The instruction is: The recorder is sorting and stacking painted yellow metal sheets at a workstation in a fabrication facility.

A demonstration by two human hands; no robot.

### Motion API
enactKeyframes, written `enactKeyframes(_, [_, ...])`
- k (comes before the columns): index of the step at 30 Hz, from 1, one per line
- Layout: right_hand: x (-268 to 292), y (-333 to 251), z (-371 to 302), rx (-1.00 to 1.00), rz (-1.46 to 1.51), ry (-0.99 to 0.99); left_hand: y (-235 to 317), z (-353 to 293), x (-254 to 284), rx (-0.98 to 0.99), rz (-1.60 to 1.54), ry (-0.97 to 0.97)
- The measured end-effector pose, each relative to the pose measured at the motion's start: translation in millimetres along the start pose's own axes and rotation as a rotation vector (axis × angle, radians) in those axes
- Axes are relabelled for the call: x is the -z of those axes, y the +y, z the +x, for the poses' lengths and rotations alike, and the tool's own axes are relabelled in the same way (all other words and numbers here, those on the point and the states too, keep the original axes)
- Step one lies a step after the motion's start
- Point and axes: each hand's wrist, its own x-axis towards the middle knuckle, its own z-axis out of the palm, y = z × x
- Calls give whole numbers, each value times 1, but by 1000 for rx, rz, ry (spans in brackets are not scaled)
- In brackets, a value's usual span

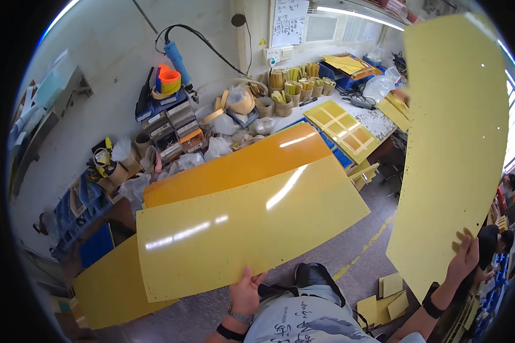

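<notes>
My left hand (245, 294) pinches the near edge of a large glossy yellow sheet (252, 228), fingers on top. The sheet lies before me, partly over an orange sheet (229, 160); small holes dot its edges. At the right, my right hand (463, 258) is closed on the edge of another tall yellow sheet (452, 143), which stands raised, reaching near the top of the view. A further yellow sheet (114, 286) shows under the front one at the lower left. The undersides of the sheets and some of my fingertips are hidden.
Against the wall stands a workbench (392, 134) with cardboard tubes of yellow strips (292, 88), a taped yellow panel (343, 130) and drawer boxes (171, 128). Yellow offcuts (386, 306) lie on the floor by my feet. Two people (495, 240) are at the far right.
</notes>
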Motion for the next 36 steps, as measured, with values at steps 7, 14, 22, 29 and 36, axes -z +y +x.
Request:
enactKeyframes(7, [-39,-28,43,236,-75,-211,-11,-15,11,38,-14,75])
enactKeyframes(14, [-142,-61,125,673,-143,-439,-27,-15,-24,63,-26,229])
enactKeyframes(22, [-307,-124,91,1287,287,-662,-71,-9,-34,18,-103,354])
enactKeyframes(29, [-396,-25,-33,1185,398,-1133,-99,-3,-30,54,-154,396])
enactKeyframes(36, [-412,12,-68,993,401,-1256,-108,-4,-26,50,-161,431])
